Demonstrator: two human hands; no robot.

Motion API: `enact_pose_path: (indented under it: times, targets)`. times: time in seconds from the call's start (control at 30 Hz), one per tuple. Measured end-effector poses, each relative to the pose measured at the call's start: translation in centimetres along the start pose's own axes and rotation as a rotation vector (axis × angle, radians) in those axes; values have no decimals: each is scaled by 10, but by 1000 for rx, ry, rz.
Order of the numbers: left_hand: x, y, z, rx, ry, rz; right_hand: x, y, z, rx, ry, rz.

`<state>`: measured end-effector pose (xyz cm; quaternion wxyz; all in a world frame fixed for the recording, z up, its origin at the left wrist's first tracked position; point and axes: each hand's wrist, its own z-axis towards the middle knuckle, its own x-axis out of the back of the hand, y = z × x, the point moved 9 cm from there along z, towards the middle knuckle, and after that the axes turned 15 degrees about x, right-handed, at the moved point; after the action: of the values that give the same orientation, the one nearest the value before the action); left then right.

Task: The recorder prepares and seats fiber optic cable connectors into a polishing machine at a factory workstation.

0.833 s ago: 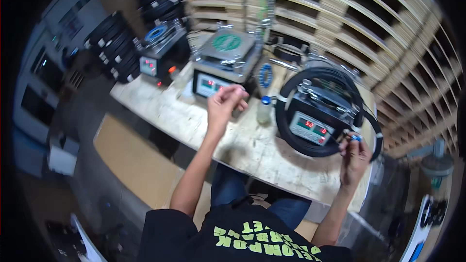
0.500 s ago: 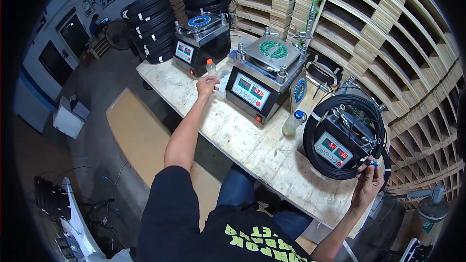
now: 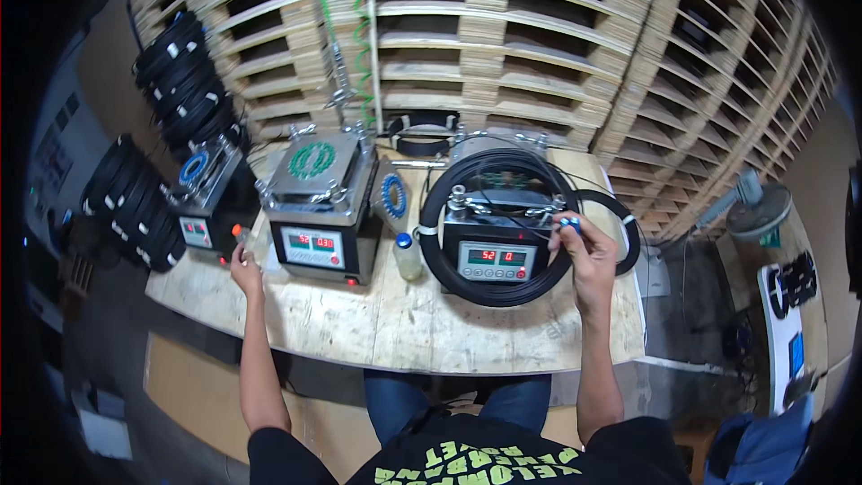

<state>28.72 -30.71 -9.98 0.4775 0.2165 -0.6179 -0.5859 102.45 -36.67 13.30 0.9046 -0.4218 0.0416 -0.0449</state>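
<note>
My left hand [image 3: 245, 271] is closed on a small clear bottle [image 3: 248, 240] with an orange cap, between the left and middle machines. My right hand [image 3: 590, 262] is raised at the right machine [image 3: 495, 232], its fingers pinching small blue cable connectors [image 3: 569, 223]. From there a thin black cable runs to a large coil of black cable [image 3: 433, 256], which hangs around the front of that machine. The coil rings its lit control panel [image 3: 495, 261]. The middle machine [image 3: 311, 202] carries a ring of green pieces on its top plate.
A blue-capped bottle [image 3: 407, 259] stands between the middle and right machines. Behind it a disc with blue pieces [image 3: 393, 196] leans on the middle machine. Stacked wooden pallets [image 3: 503, 45] rise behind the wooden table [image 3: 359, 332]. More cable coils [image 3: 135, 202] are piled at left.
My view has swung to the right, so the machines appear further left. My right hand, with the blue connectors, is now higher against the coil's right side. My left hand stays at the orange-capped bottle.
</note>
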Motion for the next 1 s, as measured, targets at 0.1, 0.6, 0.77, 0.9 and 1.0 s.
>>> enact_pose_path:
  times: [0.1,0.6,0.77,0.9,1.0]
  targets:
    - [-44,123,-100,-198,-115,-205,17,-6,13,68,53,-1]
    - [-131,425,-485,-1389,-595,-4,1,-28,41,63,-110,173]
    - [-123,420,-411,-835,-622,-425,51,-32,69,173,135,81]
    - [-171,400,-318,-163,-872,-961,81,-3,102,198,219,45]
    - [-200,411,-289,-70,-971,-913,95,16,127,204,158,-83]
